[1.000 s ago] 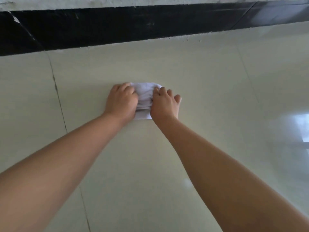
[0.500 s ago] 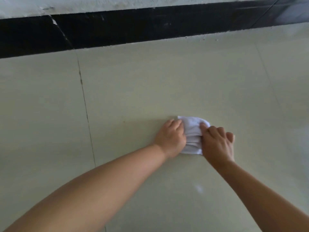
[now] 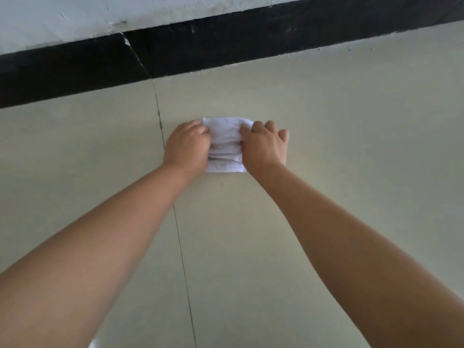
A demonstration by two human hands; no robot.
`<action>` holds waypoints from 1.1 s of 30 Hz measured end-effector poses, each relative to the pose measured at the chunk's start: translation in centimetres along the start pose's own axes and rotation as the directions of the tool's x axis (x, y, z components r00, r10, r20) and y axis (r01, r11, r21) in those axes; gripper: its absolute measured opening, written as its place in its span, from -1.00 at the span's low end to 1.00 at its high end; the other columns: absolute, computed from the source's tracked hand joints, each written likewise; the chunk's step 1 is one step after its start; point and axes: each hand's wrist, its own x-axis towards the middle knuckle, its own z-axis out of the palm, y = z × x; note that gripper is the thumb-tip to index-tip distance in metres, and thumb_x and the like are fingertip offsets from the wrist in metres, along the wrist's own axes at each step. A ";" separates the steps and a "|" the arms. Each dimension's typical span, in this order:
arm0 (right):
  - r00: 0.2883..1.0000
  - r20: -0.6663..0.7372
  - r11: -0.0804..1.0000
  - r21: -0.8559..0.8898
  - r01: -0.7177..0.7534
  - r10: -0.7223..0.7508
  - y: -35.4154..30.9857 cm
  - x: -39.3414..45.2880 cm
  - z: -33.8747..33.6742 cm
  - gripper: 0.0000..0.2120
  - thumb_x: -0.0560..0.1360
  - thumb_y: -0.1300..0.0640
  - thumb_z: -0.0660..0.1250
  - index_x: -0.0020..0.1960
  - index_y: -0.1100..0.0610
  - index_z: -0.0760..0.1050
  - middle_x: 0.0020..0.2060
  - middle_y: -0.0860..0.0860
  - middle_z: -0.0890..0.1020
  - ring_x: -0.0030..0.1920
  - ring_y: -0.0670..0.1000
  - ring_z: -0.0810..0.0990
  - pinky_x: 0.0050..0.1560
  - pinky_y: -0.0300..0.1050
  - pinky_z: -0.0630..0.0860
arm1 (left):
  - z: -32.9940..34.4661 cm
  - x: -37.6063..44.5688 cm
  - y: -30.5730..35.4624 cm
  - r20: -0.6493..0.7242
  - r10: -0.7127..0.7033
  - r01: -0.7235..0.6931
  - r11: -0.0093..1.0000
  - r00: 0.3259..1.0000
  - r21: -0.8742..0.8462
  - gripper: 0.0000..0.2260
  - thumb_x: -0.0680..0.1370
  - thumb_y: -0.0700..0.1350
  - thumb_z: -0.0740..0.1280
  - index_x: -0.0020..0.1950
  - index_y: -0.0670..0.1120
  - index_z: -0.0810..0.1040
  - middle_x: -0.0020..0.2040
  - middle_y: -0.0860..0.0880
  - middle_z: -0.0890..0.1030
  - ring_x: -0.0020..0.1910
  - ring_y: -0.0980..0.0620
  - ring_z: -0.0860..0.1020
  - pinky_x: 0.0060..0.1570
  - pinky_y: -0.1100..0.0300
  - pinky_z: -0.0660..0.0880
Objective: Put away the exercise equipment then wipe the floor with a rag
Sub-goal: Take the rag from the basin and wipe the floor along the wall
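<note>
Rag [image 3: 224,144] bunched between both hands, just short of black skirting [image 3: 226,46].

A rag [image 3: 226,144] is laid on the floor [image 3: 339,126], just right of a tile joint [image 3: 181,244]. It is flanked by the left hand [image 3: 187,146] on its left edge and the right hand [image 3: 265,146] on its right edge. A skirting board [image 3: 200,49] is set behind them, with the wall [image 3: 75,16] above it.

A single head-worn wide-angle view looks forward and steeply down at the floor [image 3: 326,146], close above it. Both forearms reach in from the lower corners toward frame centre. A black skirting band [image 3: 226,46] crosses the top, slanting.
</note>
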 end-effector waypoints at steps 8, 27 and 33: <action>0.917 -0.112 0.919 -0.147 0.366 -0.383 3.3 -8.5 3.6 -0.68 0.25 0.19 0.22 -0.07 0.16 0.64 -0.33 0.00 0.60 -0.22 0.06 0.34 -0.23 -0.09 0.15 | 1.0 -6.0 2.1 -0.143 0.203 -0.220 0.969 0.969 -0.117 -0.72 0.41 -0.21 0.18 -0.37 -0.26 0.63 -0.27 -0.20 0.67 -0.11 -0.18 0.69 0.10 0.13 0.40; 0.993 -0.008 0.972 -0.207 -0.116 0.117 9.5 5.0 -4.3 -0.61 0.51 0.24 0.11 0.30 0.03 0.39 0.24 0.07 0.45 0.30 0.11 0.34 0.28 0.01 0.21 | -3.7 10.2 7.9 -0.164 -0.027 0.033 0.999 0.986 0.034 -0.64 0.36 -0.22 0.08 -0.27 -0.18 0.70 -0.25 -0.07 0.67 -0.09 -0.02 0.66 -0.12 0.27 0.54; 0.999 0.028 0.990 -0.134 0.040 -0.037 5.0 1.3 -2.1 -0.63 0.51 0.28 0.11 0.30 0.14 0.38 0.25 0.03 0.46 0.28 0.09 0.36 0.23 -0.05 0.23 | 0.1 5.1 2.8 -0.092 0.050 -0.054 0.998 0.994 -0.039 -0.71 0.34 -0.17 0.13 -0.38 -0.27 0.59 -0.27 -0.27 0.64 -0.19 -0.22 0.66 -0.13 0.09 0.56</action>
